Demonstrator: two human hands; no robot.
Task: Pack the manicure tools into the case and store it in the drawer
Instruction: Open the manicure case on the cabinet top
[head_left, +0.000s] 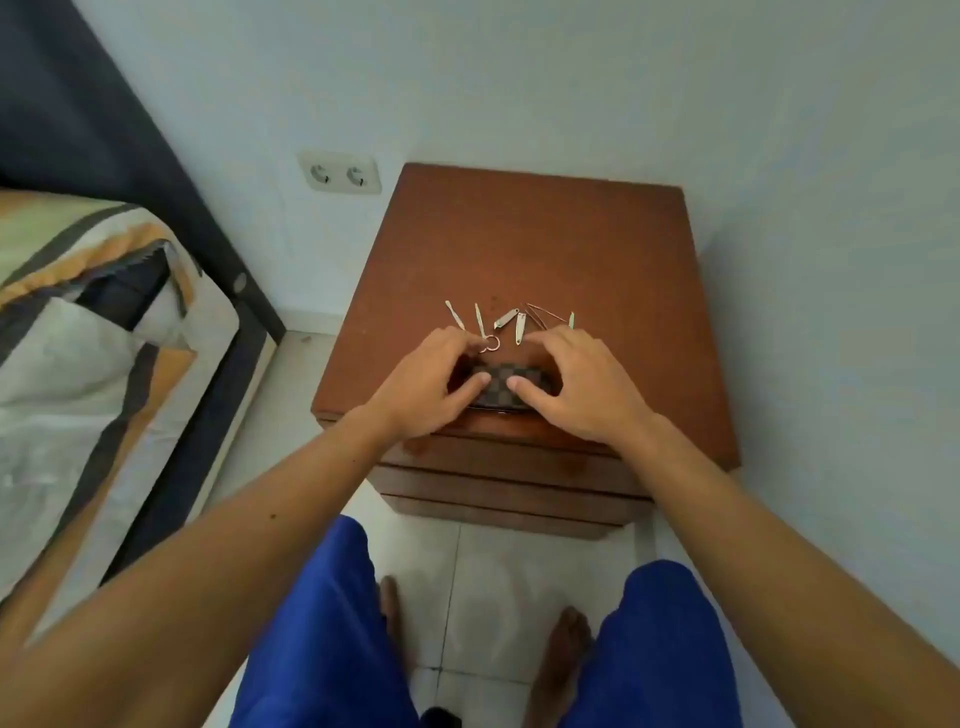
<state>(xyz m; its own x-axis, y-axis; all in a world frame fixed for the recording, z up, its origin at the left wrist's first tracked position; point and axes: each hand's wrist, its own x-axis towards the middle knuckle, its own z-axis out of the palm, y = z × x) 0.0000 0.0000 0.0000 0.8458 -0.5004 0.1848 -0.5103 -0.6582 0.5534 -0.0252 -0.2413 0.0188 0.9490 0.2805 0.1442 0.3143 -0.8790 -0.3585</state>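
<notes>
A small checkered brown case (506, 378) lies near the front edge of the wooden nightstand (545, 249). My left hand (431, 384) grips its left end and my right hand (576, 384) grips its right end, thumbs resting on top. Just behind the case, several small metal manicure tools (511, 322) lie in a loose row on the wood, among them a nail clipper (506, 318), a scissors ring (491, 343) beside my left fingers, and a thin pair of tweezers (543, 313). The closed drawer fronts (498, 478) show below the top.
A bed with a patterned cover (88, 332) stands to the left, its dark frame close to the nightstand. A double wall socket (338, 173) sits on the white wall. My legs in blue shorts and bare feet stand on the tiled floor (498, 571).
</notes>
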